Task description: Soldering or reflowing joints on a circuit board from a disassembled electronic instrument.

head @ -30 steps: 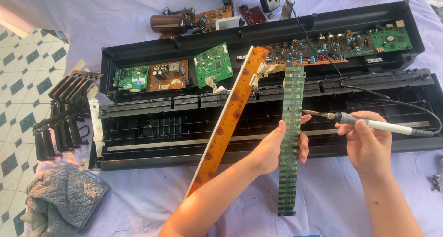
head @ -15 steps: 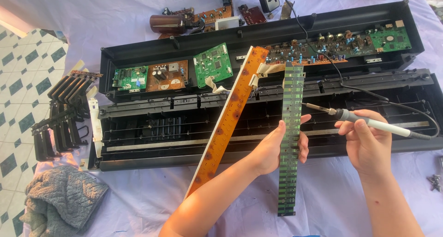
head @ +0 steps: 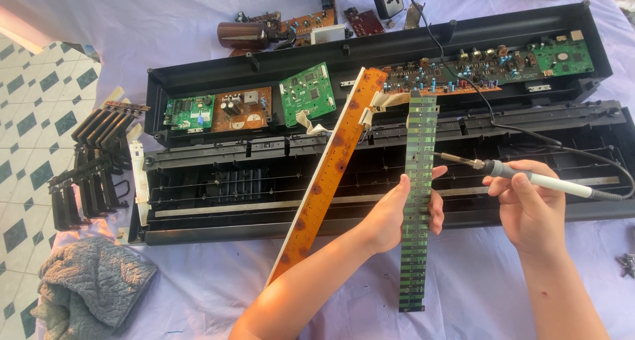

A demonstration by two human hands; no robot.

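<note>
My left hand point(head: 397, 214) grips a long, narrow green contact circuit board point(head: 418, 148) that runs from the opened keyboard case down over the cloth. My right hand point(head: 526, 211) holds a soldering iron point(head: 536, 180) with a white handle, its metal tip pointing left, just right of the green strip's edge. A long brown circuit strip point(head: 327, 174) leans diagonally beside my left forearm. Both strips lie across the black keyboard case point(head: 218, 198).
Green and brown circuit boards point(head: 248, 108) sit in the case's upper half. Black piano key pieces point(head: 92, 161) are stacked at the left, a grey rag point(head: 86, 284) lies at lower left. Loose parts point(head: 297, 26) lie on the purple cloth at the top. The iron's black cord point(head: 463, 82) crosses the case.
The soldering iron's tip has stayed near the green strip's right edge, shifting only slightly. My left hand keeps its grip.
</note>
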